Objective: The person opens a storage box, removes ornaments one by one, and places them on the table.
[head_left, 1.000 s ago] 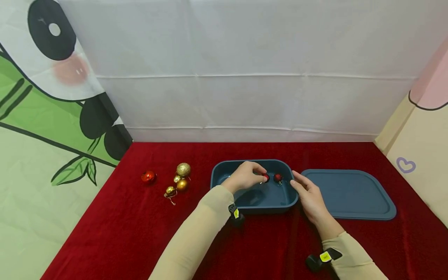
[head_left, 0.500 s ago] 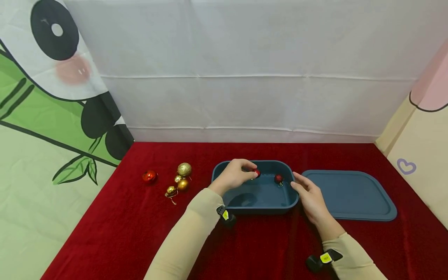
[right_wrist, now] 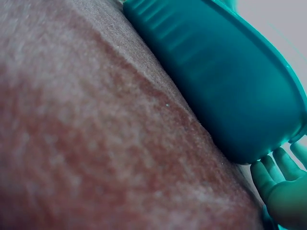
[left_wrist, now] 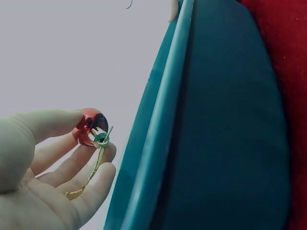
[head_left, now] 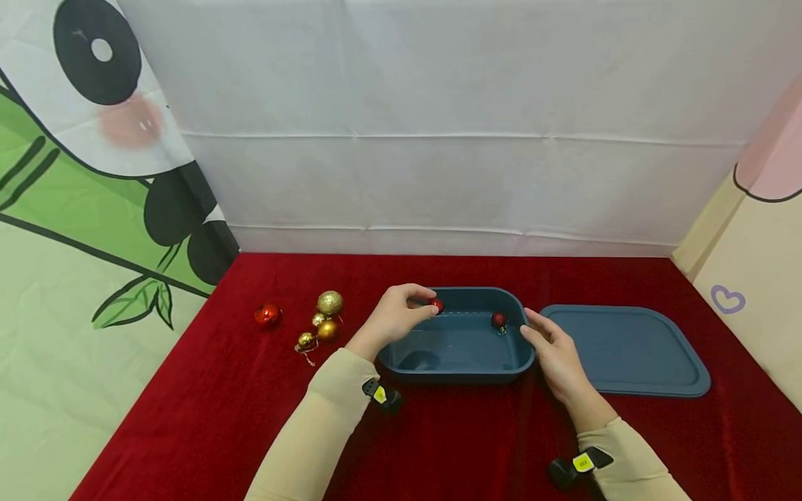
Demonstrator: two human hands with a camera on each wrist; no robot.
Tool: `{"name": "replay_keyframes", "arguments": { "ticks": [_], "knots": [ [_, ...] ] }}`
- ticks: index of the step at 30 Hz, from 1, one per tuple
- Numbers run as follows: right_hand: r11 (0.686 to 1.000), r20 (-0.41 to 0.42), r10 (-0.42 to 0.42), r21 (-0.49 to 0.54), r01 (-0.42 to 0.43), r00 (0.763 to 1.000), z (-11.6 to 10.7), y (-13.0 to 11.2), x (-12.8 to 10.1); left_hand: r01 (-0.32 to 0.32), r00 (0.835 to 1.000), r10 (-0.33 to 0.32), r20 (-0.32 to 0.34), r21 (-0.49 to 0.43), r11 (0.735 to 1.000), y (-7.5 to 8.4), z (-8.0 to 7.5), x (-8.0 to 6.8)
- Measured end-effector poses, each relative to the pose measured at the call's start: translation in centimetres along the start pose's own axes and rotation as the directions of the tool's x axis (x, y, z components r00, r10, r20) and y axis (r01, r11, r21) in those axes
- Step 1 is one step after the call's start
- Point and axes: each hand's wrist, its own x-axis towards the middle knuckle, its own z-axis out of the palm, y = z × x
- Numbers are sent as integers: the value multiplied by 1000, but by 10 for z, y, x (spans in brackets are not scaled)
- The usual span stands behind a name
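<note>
The left hand (head_left: 396,316) holds a small red bauble (head_left: 436,305) pinched between the thumb and the fingertips, just above the far left corner of the blue box (head_left: 460,372). In the left wrist view the same bauble (left_wrist: 90,126) shows its green cap and a thin gold string that hangs down over the fingers (left_wrist: 91,179), and the rim of the box (left_wrist: 158,129) runs just beside it.

The right hand (head_left: 554,351) rests at the right side of the box with its fingers relaxed and nearly straight. The fingertips seem to touch the box wall, but the view is not clear enough to be sure, and the hand holds nothing. A second red bauble (head_left: 498,320) lies inside the box near that right wall.

The box stands on a red cloth (head_left: 250,417). Its flat blue lid (head_left: 626,348) lies just to the right of it. To the left, well apart from the box, lie one red ball (head_left: 266,315) and a small group of gold balls (head_left: 322,320).
</note>
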Motion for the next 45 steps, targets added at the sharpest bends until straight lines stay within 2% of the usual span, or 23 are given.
{"name": "replay_keyframes", "arguments": {
  "ticks": [14, 23, 30, 45],
  "knots": [
    [1000, -3, -1, 7, 1, 1000, 0, 1, -1, 5, 994, -13, -113, -77, 997, -10, -22, -15],
    [1000, 1, -9, 5, 9, 1000, -1, 0, 0, -18, 978, -7, -207, -116, 993, -20, -40, -24],
    [1000, 0, -8, -6, 8, 1000, -1, 0, -1, 26, 966, -61, -250, -141, 990, -30, -52, -31],
    [1000, 0, -5, 3, 5, 1000, 1, 2, 1, 73, 948, -108, -298, -128, 989, -61, -77, -49]
  ]
}}
